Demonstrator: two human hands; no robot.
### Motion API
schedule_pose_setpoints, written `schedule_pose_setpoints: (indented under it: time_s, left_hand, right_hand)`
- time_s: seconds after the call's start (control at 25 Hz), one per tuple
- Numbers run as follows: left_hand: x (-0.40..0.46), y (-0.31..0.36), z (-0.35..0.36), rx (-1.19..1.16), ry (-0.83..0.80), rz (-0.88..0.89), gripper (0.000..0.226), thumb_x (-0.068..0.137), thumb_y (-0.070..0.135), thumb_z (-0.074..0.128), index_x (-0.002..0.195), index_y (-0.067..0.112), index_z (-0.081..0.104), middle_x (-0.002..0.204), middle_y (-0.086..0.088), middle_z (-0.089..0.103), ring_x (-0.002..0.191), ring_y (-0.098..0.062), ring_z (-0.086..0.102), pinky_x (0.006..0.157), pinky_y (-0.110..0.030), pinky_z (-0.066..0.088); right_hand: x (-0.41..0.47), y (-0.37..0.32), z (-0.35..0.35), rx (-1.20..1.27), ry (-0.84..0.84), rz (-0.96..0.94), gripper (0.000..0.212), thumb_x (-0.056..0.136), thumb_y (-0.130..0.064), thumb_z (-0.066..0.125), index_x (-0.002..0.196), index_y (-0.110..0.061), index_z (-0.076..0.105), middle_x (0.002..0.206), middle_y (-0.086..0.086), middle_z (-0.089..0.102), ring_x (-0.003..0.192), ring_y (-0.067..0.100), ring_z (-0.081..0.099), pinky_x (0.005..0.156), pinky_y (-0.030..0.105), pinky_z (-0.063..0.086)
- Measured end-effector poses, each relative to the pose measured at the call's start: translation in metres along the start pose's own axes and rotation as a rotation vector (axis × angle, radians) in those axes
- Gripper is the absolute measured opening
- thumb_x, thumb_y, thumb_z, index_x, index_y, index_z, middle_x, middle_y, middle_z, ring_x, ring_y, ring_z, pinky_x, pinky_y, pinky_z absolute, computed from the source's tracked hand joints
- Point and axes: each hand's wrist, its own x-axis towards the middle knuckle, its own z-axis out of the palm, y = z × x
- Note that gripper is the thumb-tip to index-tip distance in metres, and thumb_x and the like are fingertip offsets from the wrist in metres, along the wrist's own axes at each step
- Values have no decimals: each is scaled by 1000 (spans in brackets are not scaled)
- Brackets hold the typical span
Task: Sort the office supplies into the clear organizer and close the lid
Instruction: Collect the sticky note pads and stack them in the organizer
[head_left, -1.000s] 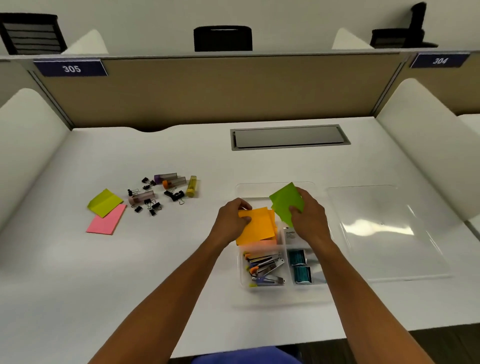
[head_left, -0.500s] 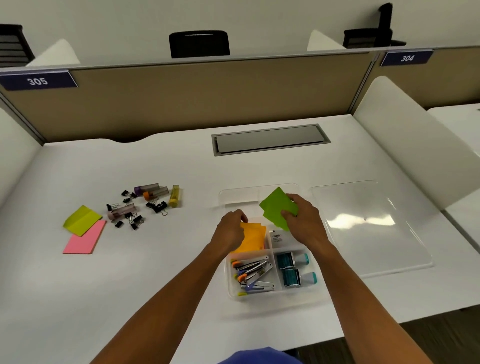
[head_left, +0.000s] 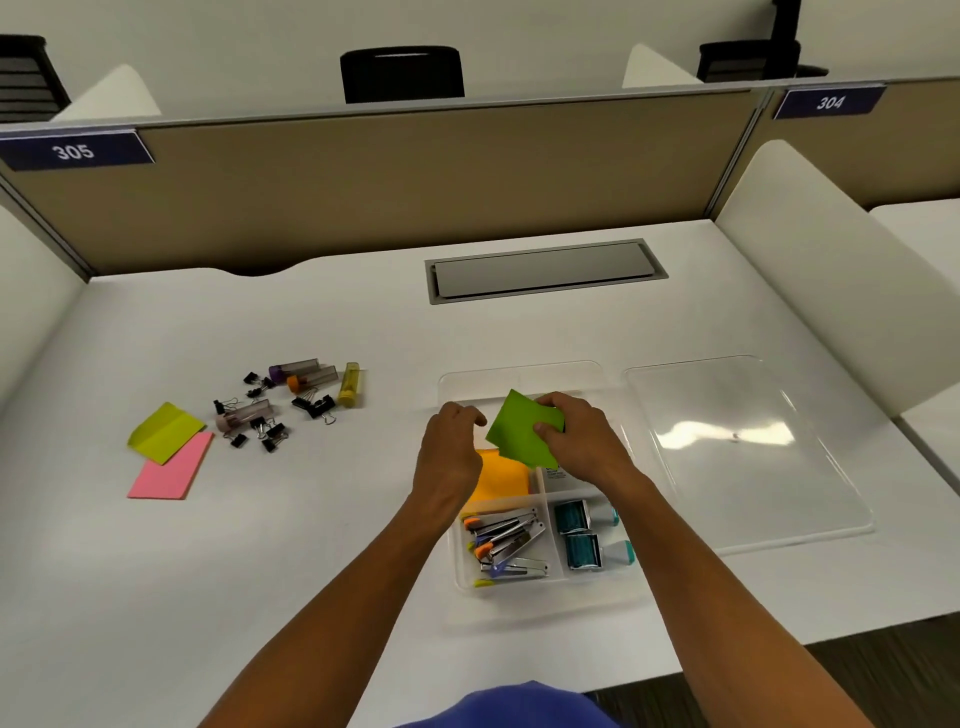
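The clear organizer (head_left: 519, 370) stands on the white desk in front of me. An orange sticky-note pad (head_left: 504, 480) lies in its middle-left compartment. My left hand (head_left: 449, 452) hovers over the pad's left edge with loosely curled fingers, holding nothing I can see. My right hand (head_left: 587, 441) pinches a green sticky-note pad (head_left: 519, 434), tilted above the organizer. Small staplers (head_left: 506, 543) fill the front-left compartment, and two teal items (head_left: 587, 535) lie in the front-right one. The clear lid (head_left: 748, 447) lies flat to the right of the organizer.
On the left of the desk lie a yellow-green pad (head_left: 163, 431), a pink pad (head_left: 171, 473), several black binder clips (head_left: 270, 431) and several small tubes (head_left: 306, 374). A grey cable hatch (head_left: 540, 270) sits at the back. White dividers flank the desk.
My left hand has put the orange pad down into the compartment and let go of it. My right hand has kept the green pad above the organizer.
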Motion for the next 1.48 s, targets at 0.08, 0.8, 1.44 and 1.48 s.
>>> schedule_pose_setpoints:
  time_s: [0.08,0.8,1.44,1.48]
  left_hand:
    - [-3,-1,-9,-62,60,-24,46,78,-15,56,109,18,62,116,-1,56,97,-14,56,78,-29,49]
    - [-68,-56,-66,-65,282,-230,18,90,15,59,99,31,61,113,13,55,101,-8,57,69,-27,45]
    - [-101,-171,-158,-112,582,-452,17,86,18,65,102,25,64,114,3,56,98,-18,59,69,-29,42]
    - [-102,-180,-167,-113,605,-465,18,86,18,65,103,24,64,114,2,56,98,-19,59,70,-30,44]
  right_hand:
    - [1,-5,7,-23,-27,-2,34,93,-22,61,127,-20,58,127,8,59,102,21,56,76,27,42]
    - [4,-35,64,-704,-208,-56,35,93,-23,48,127,-20,56,123,5,62,117,34,43,90,38,41]
    - [-11,-142,131,-372,-94,-404,32,95,-31,54,126,-27,59,117,-5,66,119,24,46,95,39,45]
    - [-11,-151,138,-358,-102,-426,32,95,-31,54,126,-26,59,117,-5,66,119,23,46,95,38,45]
